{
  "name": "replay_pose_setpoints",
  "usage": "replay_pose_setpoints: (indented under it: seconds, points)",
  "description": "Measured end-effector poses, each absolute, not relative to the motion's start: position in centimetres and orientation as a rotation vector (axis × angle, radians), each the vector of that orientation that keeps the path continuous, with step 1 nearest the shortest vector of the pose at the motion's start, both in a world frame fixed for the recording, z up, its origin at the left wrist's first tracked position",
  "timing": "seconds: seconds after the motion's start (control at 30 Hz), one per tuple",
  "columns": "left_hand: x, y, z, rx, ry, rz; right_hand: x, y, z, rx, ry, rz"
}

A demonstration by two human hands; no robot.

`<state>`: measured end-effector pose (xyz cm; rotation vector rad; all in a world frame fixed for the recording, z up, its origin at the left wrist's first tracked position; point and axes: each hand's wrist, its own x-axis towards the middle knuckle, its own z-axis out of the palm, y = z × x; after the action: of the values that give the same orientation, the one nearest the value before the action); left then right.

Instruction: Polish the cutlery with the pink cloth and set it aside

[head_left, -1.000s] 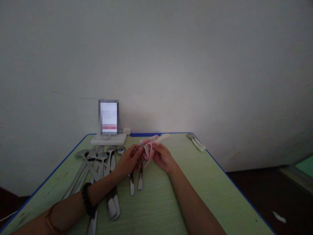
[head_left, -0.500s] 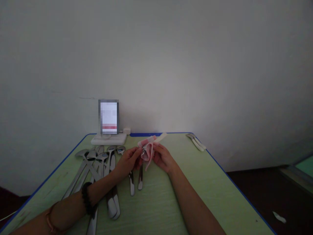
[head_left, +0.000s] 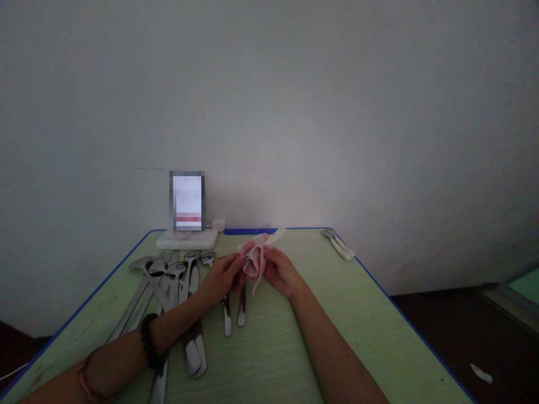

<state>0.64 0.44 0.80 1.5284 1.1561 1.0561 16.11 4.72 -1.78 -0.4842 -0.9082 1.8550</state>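
A pink-and-white cloth point(head_left: 257, 264) is bunched between my two hands above the middle of the table. Out of its far side pokes the pale handle point(head_left: 277, 235) of a piece of cutlery; a glint of metal shows in the folds, its head mostly hidden. My left hand point(head_left: 223, 275) is closed, thumb and fingers pinching the cloth's left side near that metal. On the other side my right hand point(head_left: 281, 271) grips the cloth with bent fingers. Two slim metal handles point(head_left: 228, 320) lie just below my left hand, partly covered by it.
Several metal spoons and other long-handled cutlery point(head_left: 145, 292) lie under and around my left forearm. White-handled forks point(head_left: 339, 247) rest at the table's right edge. A blurred-out screen point(head_left: 187, 202) on a white base point(head_left: 187, 241) stands at the back left, against the wall.
The cloth and pale handle have shifted slightly left, the handle drawn a little towards my hands. My left hand has moved slightly on the cloth; the cutlery on the table stays put.
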Motion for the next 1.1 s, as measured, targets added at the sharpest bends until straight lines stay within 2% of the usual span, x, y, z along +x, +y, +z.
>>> replay_pose_setpoints:
  seconds: [1.1]
  points:
    - [0.42,0.72,0.17,1.534,1.117,1.064,16.15,4.64,-1.70,-0.499,-0.929,1.847]
